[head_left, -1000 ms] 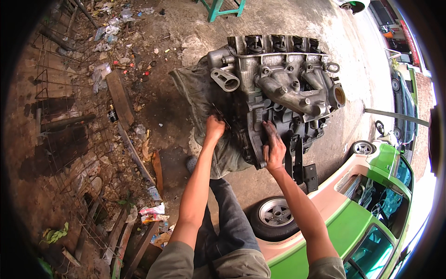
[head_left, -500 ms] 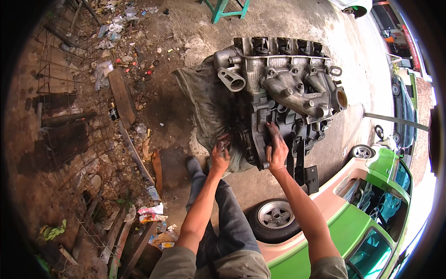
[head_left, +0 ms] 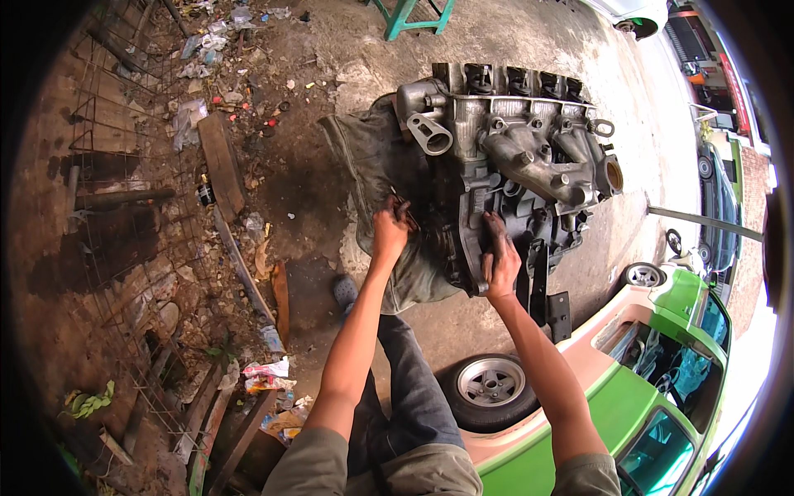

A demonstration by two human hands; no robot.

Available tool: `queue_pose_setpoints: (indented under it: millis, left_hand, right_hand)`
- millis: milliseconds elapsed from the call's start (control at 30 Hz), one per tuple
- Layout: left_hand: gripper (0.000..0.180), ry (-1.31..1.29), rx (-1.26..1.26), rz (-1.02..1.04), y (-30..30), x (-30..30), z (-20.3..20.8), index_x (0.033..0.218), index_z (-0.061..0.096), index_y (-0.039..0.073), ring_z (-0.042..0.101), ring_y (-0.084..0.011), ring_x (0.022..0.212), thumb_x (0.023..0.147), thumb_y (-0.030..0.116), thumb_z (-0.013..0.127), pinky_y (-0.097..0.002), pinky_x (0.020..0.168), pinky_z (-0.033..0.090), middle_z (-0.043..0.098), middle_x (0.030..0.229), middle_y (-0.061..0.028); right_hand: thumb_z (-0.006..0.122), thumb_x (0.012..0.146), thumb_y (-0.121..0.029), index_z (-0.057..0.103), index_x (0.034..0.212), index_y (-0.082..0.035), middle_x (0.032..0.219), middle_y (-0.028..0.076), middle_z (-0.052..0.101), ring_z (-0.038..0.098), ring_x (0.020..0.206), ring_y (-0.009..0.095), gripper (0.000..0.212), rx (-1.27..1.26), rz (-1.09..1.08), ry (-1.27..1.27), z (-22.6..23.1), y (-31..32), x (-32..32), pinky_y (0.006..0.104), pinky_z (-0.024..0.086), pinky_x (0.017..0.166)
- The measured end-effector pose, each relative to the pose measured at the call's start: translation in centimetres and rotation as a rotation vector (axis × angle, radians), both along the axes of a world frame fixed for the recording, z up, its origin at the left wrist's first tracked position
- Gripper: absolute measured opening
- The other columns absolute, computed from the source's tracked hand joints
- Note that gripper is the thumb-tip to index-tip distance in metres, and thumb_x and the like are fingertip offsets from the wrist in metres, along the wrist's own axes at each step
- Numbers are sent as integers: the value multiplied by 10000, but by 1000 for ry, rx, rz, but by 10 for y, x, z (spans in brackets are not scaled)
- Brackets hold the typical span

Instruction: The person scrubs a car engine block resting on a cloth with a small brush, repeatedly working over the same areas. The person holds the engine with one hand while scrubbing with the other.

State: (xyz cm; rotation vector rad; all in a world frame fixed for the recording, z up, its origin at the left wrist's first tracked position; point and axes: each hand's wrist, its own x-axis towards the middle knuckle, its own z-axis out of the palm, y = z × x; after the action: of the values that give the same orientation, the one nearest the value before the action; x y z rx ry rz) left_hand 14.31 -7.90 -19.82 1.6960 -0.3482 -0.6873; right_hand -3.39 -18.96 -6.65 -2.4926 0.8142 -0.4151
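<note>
A grey, greasy engine [head_left: 488, 194] lies in front of me, with a cast metal manifold [head_left: 538, 161] on its upper right side. My right hand [head_left: 501, 260] rests against the engine's near part, by the edge of a flange. Its blackened fingers are stretched out, the thumb apart. To the left of the engine, my left hand [head_left: 390, 230] is over a dirty olive cloth [head_left: 360, 153]. Its fingers are curled and closed; whatever is in them is too dark and small to make out. The engine's left end lies in shadow.
A green and pink vehicle [head_left: 538, 438] stands at the lower right, with a wheel [head_left: 490, 386] close to my legs. Planks [head_left: 222, 165], litter and wire mesh [head_left: 107, 198] cover the ground at left. A green stool [head_left: 411, 16] stands beyond the engine.
My left hand has moved farther away from me, up along the cloth, and its fingers have curled more. My right hand stays at the engine flange. The whole view has shifted slightly.
</note>
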Motion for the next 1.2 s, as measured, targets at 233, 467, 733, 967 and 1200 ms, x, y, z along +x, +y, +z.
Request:
queue_pose_setpoints:
  millis: [233, 467, 733, 967, 1200]
  left_hand:
    - [97, 81, 50, -66, -14, 13, -3, 937, 598, -57, 697, -277, 576, 960, 37, 595, -400, 536, 516, 666, 655, -189]
    - [134, 154, 114, -64, -21, 20, -13, 918, 634, -57, 709, -296, 588, 937, 76, 627, -410, 550, 539, 671, 643, -194]
    - [177, 8, 162, -68, -31, 15, -31, 904, 620, -58, 706, -275, 567, 953, 111, 642, -366, 548, 541, 672, 607, -166]
    - [97, -397, 36, 48, -7, -14, 9, 948, 573, -66, 653, -379, 633, 924, 17, 618, -475, 611, 478, 628, 728, -220]
    - [311, -386, -139, -133, 47, -67, 30, 1099, 563, -46, 621, -421, 907, 805, -132, 507, -449, 824, 502, 579, 1054, -210]
  right_hand:
    - [469, 836, -172, 513, 1428, -96, 1421, 211, 529, 535, 1286, 401, 599, 9, -6, -15, -2, 0, 0, 432, 441, 1066]
    - [462, 838, -167, 524, 1413, -83, 1406, 214, 541, 537, 1283, 403, 584, 5, -9, -18, -1, 0, 1, 438, 432, 1076]
    - [467, 789, -106, 530, 1405, -76, 1397, 209, 548, 548, 1266, 402, 621, -9, -12, -22, 1, 0, 2, 425, 434, 1076]
    - [468, 815, -131, 526, 1407, -75, 1395, 214, 548, 549, 1265, 404, 598, 4, -23, -24, 5, 3, 5, 424, 438, 1069]
    - [471, 812, -113, 528, 1404, -64, 1394, 208, 553, 548, 1266, 400, 597, -12, -12, -37, 4, 2, 5, 418, 434, 1075]
